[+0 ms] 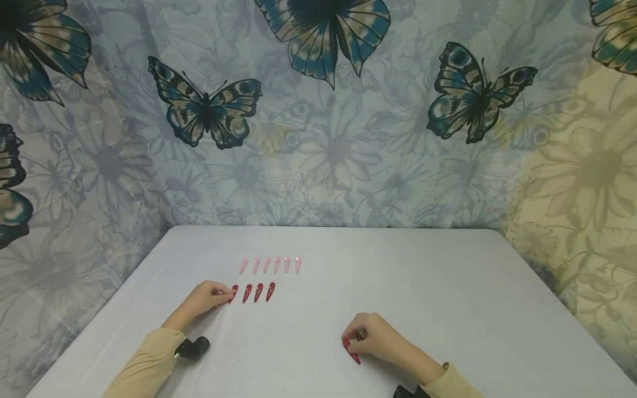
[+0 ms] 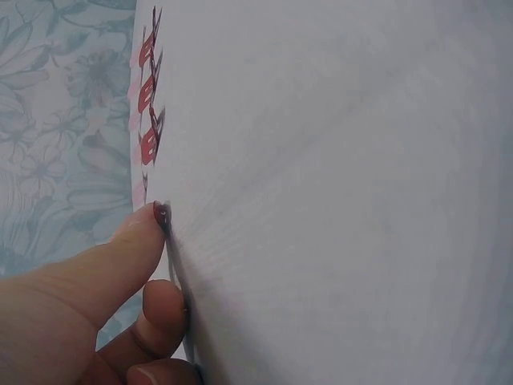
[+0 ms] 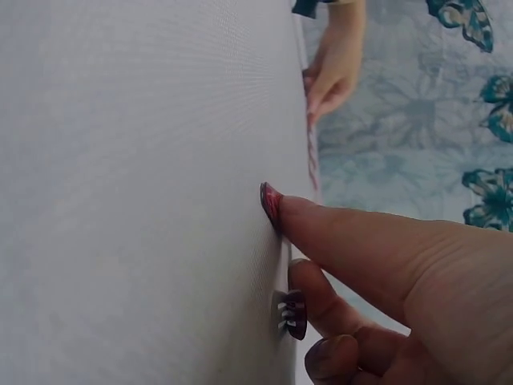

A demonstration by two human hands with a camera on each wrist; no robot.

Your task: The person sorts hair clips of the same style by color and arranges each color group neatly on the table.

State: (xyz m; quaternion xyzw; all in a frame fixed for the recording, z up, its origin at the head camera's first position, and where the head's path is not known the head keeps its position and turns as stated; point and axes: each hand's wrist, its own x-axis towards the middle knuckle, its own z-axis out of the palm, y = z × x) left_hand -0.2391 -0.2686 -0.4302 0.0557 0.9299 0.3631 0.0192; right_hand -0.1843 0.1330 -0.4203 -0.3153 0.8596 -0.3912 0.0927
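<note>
Several red snap hair clips (image 1: 258, 293) lie in a slanted row on the white table. At the row's left end, my left hand (image 1: 206, 297) pinches a red hair clip (image 1: 234, 291) low at the tabletop. The left wrist view shows the clip's dark red end (image 2: 161, 213) at the thumb tip. To the front right, my right hand (image 1: 374, 338) holds a red hair clip (image 1: 355, 358) by thumb and fingers, close to the table. My thumb hides its middle; in the right wrist view a red end (image 3: 271, 205) shows past the thumb.
Behind the red row runs a row of several pink hair clips (image 1: 276, 265). The white table (image 1: 423, 276) reaches back to a butterfly-patterned cloth (image 1: 338, 166). Black wrist devices (image 1: 194, 348) sit by both sleeves.
</note>
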